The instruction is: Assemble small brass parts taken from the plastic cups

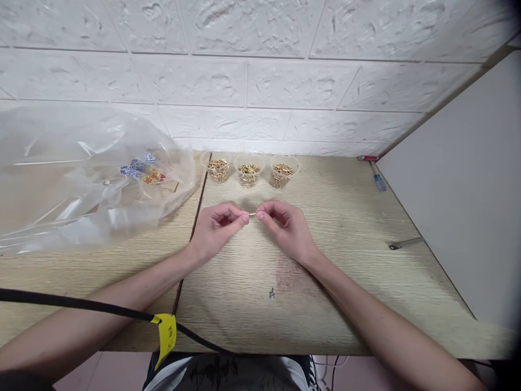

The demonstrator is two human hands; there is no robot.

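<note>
At centre, left hand [217,227] and right hand [288,227] pinched near-closed on slim golden metal pin [252,214]; slackening could roll it toward straight dark tabletop seam [201,193], ten o'clock.

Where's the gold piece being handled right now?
In the head view, the gold piece is near the centre, held by the fingertips of the left hand and right hand, below the middle clear cup in the picture.

A slim gold-coloured pin [252,214] lies level between fingers [241,220].
</note>
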